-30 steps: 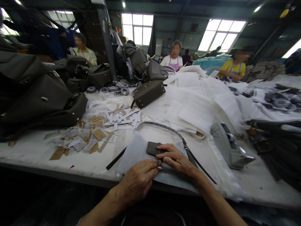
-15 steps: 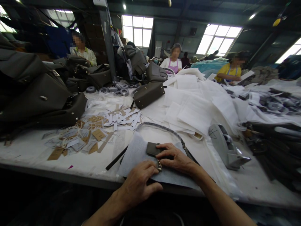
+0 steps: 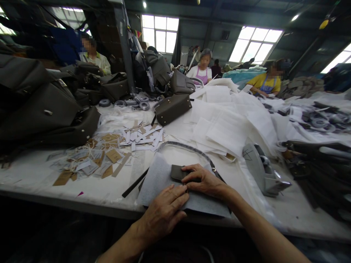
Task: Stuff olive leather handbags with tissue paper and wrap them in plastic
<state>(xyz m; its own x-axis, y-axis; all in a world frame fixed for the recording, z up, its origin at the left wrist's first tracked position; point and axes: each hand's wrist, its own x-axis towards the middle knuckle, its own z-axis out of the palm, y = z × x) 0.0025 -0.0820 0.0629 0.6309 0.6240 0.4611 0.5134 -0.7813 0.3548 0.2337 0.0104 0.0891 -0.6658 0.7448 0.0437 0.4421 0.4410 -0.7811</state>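
A dark olive handbag lies on the table before me, mostly covered by a pale grey-white protective sheet (image 3: 153,179). Its wrapped handle (image 3: 189,145) arches away at the back. On top of the sheet lies a dark olive leather tab (image 3: 176,171). The bent fingers of my right hand (image 3: 205,180) grip this tab from the right. My left hand (image 3: 164,206) rests over the sheet's near part, fingers stretched out and touching the right fingertips, thumb apart. Beneath the fingers, the tab's metal clasp is hidden.
Paper tags (image 3: 113,155) and white strips (image 3: 144,137) lie at left, near piled dark bags (image 3: 49,109). White sheets (image 3: 227,120) are heaped behind. A grey tape dispenser (image 3: 260,170) stands right, beside more dark bags (image 3: 320,175). Several co-workers sit beyond.
My left hand has moved up and forward, its fingers now covering the gold clasp that showed before. My right hand stays on the tab. A co-worker in yellow has lowered a white sheet.
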